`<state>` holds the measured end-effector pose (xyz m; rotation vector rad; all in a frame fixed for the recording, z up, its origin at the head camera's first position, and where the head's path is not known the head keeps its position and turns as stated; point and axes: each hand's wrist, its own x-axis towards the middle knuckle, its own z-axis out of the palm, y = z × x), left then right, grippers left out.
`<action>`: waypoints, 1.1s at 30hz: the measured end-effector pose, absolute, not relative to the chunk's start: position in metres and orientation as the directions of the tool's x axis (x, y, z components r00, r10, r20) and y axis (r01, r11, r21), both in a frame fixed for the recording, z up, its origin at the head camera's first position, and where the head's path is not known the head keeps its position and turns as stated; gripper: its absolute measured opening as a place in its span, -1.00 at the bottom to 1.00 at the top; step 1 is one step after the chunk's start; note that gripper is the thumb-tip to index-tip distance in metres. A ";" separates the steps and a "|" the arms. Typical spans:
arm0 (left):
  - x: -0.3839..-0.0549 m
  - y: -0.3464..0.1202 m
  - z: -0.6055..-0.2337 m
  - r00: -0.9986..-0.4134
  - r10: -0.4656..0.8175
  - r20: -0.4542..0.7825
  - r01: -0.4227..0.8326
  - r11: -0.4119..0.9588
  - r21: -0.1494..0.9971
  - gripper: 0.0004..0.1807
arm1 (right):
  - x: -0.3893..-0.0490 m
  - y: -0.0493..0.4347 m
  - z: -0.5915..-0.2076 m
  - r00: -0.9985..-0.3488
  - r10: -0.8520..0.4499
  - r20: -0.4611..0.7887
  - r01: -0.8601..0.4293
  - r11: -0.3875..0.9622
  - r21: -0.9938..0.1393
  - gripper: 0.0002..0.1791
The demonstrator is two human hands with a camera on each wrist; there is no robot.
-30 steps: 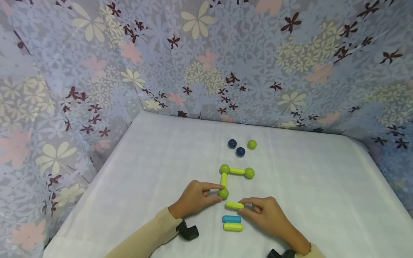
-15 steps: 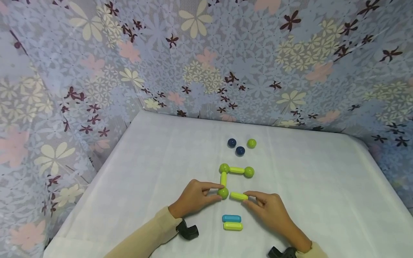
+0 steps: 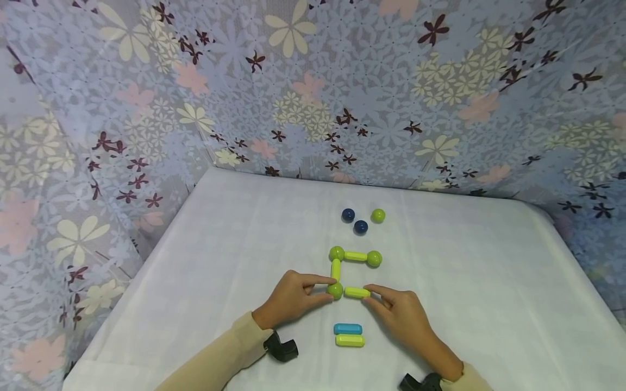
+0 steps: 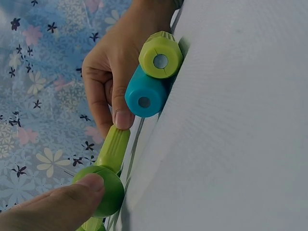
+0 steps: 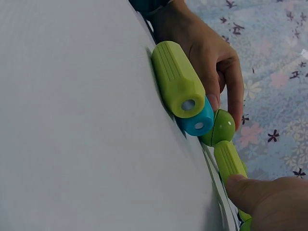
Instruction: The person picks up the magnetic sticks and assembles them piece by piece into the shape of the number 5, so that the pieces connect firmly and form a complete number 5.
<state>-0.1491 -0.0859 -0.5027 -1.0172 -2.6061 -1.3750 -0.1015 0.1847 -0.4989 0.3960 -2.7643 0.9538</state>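
"Two hands meet over a white-covered table [image 3: 244,228]: the left hand [image 3: 288,298] pinches a green ball [image 3: 335,290] between thumb and forefinger, while the right hand [image 3: 403,315] grips a lime bar [image 3: 357,292] by its right end."

"Do bar and ball touch?"

"The bar's free end sits just beside the ball, on its right; contact is too fine to tell."

"And closer to the wearer?"

"A second lime bar [image 3: 349,340] and, just past it, a blue bar [image 3: 348,329], lying alongside. Seen from either wrist, that pair partly blocks the opposite hand."

"Beyond the hands?"

"A third lime bar [image 3: 335,269] runs from the pinched ball to a corner ball [image 3: 336,253]; a fourth lime bar [image 3: 355,256] turns right to an end ball [image 3: 374,258]."

"Farther back?"

"Two navy balls [image 3: 361,227] and a loose green ball [image 3: 379,215] rest before a floral backdrop [image 3: 293,108]."
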 end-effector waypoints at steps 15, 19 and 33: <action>-0.147 -0.086 -0.501 -0.793 0.531 0.299 0.550 0.412 0.727 -0.63 | -0.101 0.183 -0.501 -0.936 -0.194 0.294 -0.333 0.756 -0.563 -0.72; -0.146 -0.086 -0.501 -0.797 0.528 0.293 0.543 0.417 0.729 -0.63 | -0.101 0.182 -0.502 -0.936 -0.190 0.296 -0.333 0.749 -0.572 -0.72; -0.149 -0.087 -0.502 -0.792 0.537 0.289 0.540 0.395 0.743 -0.64 | -0.123 0.198 -0.505 -0.938 0.026 0.345 -0.286 0.505 -0.814 -0.76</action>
